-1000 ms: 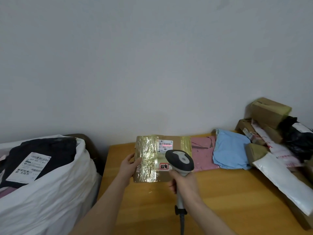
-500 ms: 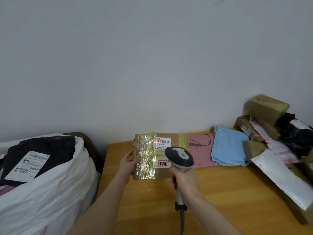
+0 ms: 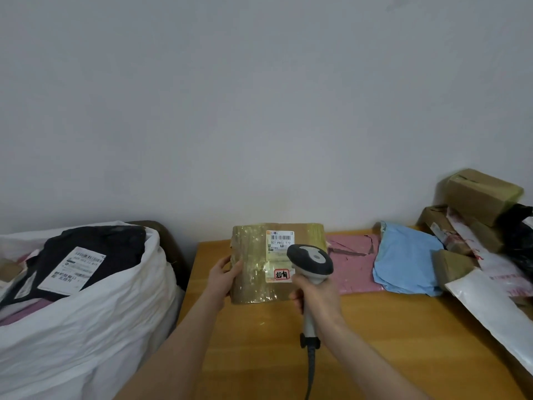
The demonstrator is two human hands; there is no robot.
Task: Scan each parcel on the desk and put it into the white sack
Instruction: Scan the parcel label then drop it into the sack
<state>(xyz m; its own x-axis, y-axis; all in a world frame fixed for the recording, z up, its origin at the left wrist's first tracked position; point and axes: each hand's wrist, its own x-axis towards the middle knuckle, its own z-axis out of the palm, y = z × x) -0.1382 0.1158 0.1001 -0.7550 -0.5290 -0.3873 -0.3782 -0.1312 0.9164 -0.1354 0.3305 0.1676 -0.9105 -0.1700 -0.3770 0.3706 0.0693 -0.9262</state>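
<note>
Both hands are busy: my right hand (image 3: 317,297) clasps the barcode scanner (image 3: 311,258) by its handle, and my left hand (image 3: 222,277) holds the taped cardboard parcel (image 3: 253,267) by its left edge, upright over the desk (image 3: 375,327). The filled white sack (image 3: 86,327) stands left of the desk.

The white label (image 3: 281,243) on the brown parcel (image 3: 253,272) read "507 P802 T72"; its red-framed sticker (image 3: 281,274) showed two Chinese characters.
</note>
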